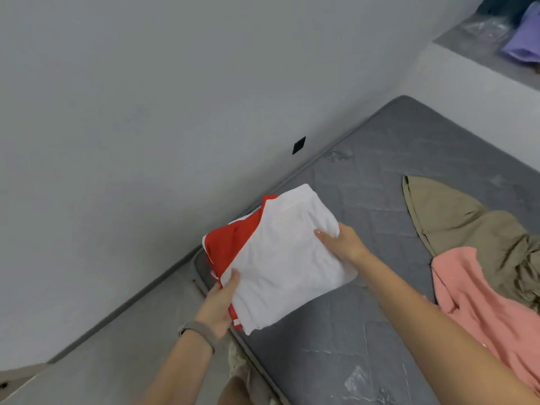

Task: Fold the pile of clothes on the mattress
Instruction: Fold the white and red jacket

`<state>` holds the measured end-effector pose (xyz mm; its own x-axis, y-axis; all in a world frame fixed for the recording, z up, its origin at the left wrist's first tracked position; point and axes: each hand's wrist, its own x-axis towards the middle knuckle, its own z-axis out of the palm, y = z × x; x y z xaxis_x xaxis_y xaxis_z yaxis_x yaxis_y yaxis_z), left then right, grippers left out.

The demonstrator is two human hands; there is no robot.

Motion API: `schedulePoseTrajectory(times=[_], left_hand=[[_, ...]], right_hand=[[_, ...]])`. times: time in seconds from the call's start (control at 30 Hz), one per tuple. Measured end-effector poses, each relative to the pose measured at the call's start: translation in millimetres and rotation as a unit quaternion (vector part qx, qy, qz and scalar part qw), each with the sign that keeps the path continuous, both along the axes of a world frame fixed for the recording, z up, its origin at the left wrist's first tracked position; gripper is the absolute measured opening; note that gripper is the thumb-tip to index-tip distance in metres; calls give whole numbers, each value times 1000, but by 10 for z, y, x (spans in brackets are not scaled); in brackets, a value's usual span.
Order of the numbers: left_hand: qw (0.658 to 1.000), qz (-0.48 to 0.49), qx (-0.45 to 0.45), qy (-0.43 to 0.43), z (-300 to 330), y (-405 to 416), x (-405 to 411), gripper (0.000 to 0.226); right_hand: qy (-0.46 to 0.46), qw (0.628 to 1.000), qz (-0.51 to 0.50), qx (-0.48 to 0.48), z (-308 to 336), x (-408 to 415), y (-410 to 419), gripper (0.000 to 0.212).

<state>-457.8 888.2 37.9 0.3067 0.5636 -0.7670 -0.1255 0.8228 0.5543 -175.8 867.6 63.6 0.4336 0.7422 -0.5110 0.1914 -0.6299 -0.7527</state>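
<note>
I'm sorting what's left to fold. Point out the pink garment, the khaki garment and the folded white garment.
pink garment (479,302): head view, its flat middle.
khaki garment (455,220): head view, its broad upper panel.
folded white garment (286,258): head view, centre of its top face.

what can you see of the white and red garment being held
The white and red garment is folded into a rough flat rectangle, white on top, a red layer showing along its left edge. It looks like soft, slightly creased fabric. It sits tilted over the near left corner of the grey mattress; whether it rests on it is unclear. The left hand grips its near left corner, the right hand holds its right edge, thumb on top.
</note>
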Motion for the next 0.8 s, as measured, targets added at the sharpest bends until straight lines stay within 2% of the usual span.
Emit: schedulePoseTrajectory(times=[0.13,0.2,0.23,0.27,0.3,0.33,0.37,0.4,0.47,0.53,0.6,0.8], left_hand=[[998,-22,-50,9,-607,710,297,32],[997,-38,-50,36,-1000,971,412,34],[995,-49,-29,77,-1207,1068,466,34],[985,-69,9,156,-1413,1146,524,33],[959,-94,59,262,-1621,1212,576,38],[915,-128,107,368,-1771,1266,632,52],[865,-168,161,445,-1874,1309,700,75],[818,-215,232,480,-1966,1347,746,97],[715,-342,381,476,-2151,1423,777,115],[635,-457,408,471,-2342,1511,738,120],[598,-515,378,485,-2555,1598,694,128],[585,-507,389,500,-2878,1707,836,132]], right_hand=[[-65,997,-7,-37,-654,252,736,41],[-98,993,-5,-68,-1085,345,1055,44],[-116,989,-5,-87,-1311,368,1182,47],[-132,985,4,-108,-1532,370,1286,54],[-156,979,23,-133,-1755,350,1361,66],[-195,966,57,-160,-1979,308,1403,82],[-240,948,99,-183,-2171,244,1423,94],[-278,932,131,-191,-2320,164,1421,99],[-326,917,157,-167,-2585,30,1369,88],[-351,912,152,-148,-2769,-13,1292,81],[-364,910,143,-140,-2932,0,1230,83],[-364,918,104,-118,-3257,99,1304,93]])
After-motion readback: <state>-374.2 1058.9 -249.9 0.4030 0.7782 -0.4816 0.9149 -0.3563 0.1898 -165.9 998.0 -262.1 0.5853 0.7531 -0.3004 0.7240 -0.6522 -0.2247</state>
